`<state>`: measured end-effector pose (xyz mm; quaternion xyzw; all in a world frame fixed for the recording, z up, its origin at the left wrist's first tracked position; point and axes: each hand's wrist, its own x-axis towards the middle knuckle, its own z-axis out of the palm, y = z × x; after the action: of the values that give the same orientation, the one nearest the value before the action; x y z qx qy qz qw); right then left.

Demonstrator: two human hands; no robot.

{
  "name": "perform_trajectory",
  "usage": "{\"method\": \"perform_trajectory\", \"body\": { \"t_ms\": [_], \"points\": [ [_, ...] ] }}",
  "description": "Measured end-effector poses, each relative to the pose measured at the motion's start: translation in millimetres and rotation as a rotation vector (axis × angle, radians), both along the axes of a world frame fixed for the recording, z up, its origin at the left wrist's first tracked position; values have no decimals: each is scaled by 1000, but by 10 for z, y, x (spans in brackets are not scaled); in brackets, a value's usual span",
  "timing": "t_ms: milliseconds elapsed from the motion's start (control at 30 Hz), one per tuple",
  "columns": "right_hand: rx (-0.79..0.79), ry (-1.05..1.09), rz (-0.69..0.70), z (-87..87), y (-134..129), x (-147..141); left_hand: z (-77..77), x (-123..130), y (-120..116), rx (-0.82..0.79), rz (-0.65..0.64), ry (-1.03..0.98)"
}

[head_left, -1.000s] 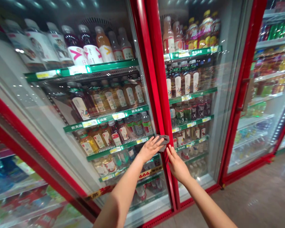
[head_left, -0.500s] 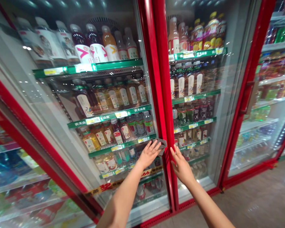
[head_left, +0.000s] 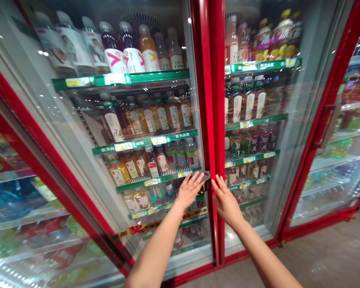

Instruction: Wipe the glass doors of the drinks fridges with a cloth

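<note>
My left hand (head_left: 189,190) lies flat on the glass of a drinks fridge door (head_left: 168,120), its fingertips over a folded grey cloth (head_left: 204,176). The cloth sits against the red door frame (head_left: 211,120) where the double doors meet. My right hand (head_left: 226,198) is just right of it, fingers spread, touching the red frame at the lower right edge of the cloth. Part of the cloth is hidden under my left fingers.
Behind the glass, green-edged shelves (head_left: 145,142) carry rows of bottled drinks (head_left: 114,122). More glass-door fridges with red frames stand to the left and right. A grey floor (head_left: 327,256) runs along the lower right.
My hands have come closer together at the door seam, with my right fingers now reaching the cloth's edge. The whole view has shifted as my head moved closer to the doors.
</note>
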<state>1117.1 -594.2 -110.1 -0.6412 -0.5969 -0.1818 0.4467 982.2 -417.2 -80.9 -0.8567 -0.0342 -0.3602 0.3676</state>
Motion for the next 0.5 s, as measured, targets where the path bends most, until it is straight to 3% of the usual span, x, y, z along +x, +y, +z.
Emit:
{"method": "perform_trajectory", "body": {
  "t_ms": [133, 233, 300, 367, 500],
  "points": [
    [1, -23, -31, 0, 6, 33, 164, -13, 33, -142, 112, -108],
    [-11, -109, -54, -22, 14, 50, -5, -95, -34, -267, 223, -234],
    [-27, -203, -63, -17, 48, 56, -151, -124, -75, -248, 217, -203],
    [-46, -288, -60, 7, 105, 57, -180, -132, -74, -196, 165, -118],
    [-54, -363, -61, 56, 238, 45, 78, -215, 19, -245, 176, -154]
  ]
}}
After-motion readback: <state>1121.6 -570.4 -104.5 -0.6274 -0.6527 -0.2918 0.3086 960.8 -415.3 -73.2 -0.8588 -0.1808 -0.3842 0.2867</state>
